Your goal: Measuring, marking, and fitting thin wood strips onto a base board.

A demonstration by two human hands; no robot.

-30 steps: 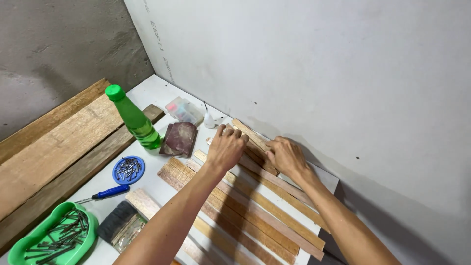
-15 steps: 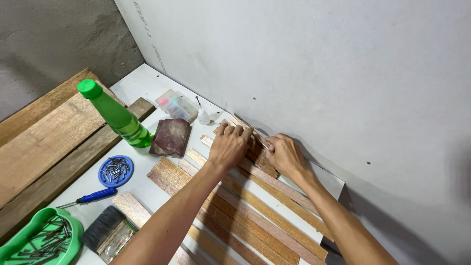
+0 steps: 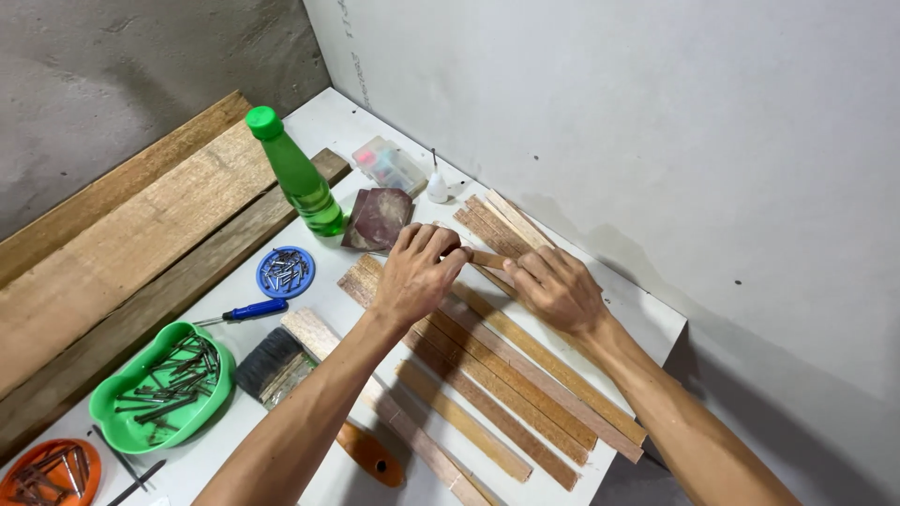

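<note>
Wooden strip (image 3: 487, 259): short, thin, pinched between both hands at far end of slat row (image 3: 511, 375) on white table (image 3: 328, 112). Judged light, stiff, dry, non-slippery; best held near ends. Left hand (image 3: 417, 274) arched, fingertips closed on strip's left end. Right hand (image 3: 558, 289) flatter, fingers curled over right end. Forearms converge from near edge. Green bottle (image 3: 298, 178), sandpaper block (image 3: 378, 217) just beyond.

Green bottle (image 3: 298, 178) beside wall (image 3: 656, 141)
</note>
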